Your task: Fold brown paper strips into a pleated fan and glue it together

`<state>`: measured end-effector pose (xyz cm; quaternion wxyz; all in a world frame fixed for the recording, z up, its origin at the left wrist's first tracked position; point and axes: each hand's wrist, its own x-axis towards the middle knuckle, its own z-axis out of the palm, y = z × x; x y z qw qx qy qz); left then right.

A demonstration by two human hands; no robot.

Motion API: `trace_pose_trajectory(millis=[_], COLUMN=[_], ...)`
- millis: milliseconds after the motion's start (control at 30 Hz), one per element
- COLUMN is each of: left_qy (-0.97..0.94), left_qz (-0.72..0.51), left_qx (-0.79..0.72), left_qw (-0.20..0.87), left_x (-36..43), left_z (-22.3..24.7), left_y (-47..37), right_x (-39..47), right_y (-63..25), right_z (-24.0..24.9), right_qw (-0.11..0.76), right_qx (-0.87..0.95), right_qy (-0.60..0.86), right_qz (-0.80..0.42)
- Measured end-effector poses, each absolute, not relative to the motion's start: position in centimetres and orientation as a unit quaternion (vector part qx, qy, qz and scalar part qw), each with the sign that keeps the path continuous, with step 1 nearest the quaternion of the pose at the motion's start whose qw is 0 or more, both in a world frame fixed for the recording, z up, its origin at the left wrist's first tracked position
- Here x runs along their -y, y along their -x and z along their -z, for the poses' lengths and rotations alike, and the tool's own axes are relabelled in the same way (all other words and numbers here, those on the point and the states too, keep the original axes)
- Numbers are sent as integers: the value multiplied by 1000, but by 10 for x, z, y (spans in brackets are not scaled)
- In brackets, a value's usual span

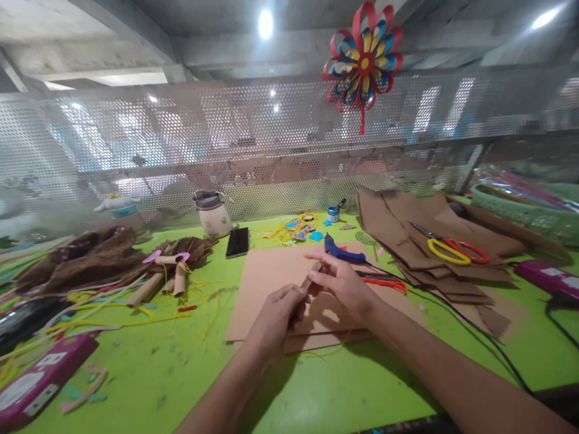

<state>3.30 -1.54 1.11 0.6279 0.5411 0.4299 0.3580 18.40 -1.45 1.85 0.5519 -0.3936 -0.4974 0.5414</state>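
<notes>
Presently, at the near left, I'm seeing a magenta case (pixel 45 383) lying on the green table (pixel 194 374). In the near middle, my left hand (pixel 281 306) is curling in and pinching the lower end of a small brown paper piece (pixel 310 278) under its thumb. My right hand (pixel 344 284) is grasping the other end between thumb and fingers, its index finger reaching out to the left. The piece is sitting between the two, above a kraft sheet (pixel 260 289). On that sheet, a red-handled tool (pixel 386 281) is lying at the right, with a blue glue gun (pixel 342 251) resting just beyond. To the left, brown paper tubes (pixel 180 283) are lying together; to the right, scissors (pixel 447 242) are resting on stacked brown paper (pixel 398 226). Farther off, a dark phone (pixel 237 243) is lying beside a pale jug (pixel 213 218), and a blue paint jar (pixel 333 214) is standing near the perforated screen (pixel 253 132). A paper flower (pixel 365 64) is showing high against it.
</notes>
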Motion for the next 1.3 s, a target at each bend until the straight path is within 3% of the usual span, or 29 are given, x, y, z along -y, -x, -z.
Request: trace_pose_trajectory(millis=[667,1000,1300], left_qy=[-486,-489,-530], left_qz=[-356,-374,-410], left_qx=[-423,-426,-450], left_qw=[677,664,591], left_x=[17,17,16], left_z=[-13,-16,-10], left_y=[-31,-30,-37], right_x=[6,-2,10], right_y=[-189,-197,-175], right_z=[-13,-8,-7], right_qw=[547,628,619], right_qx=[498,474,534], right_qy=[387,465,447], right_qz=[-551,-405,-362])
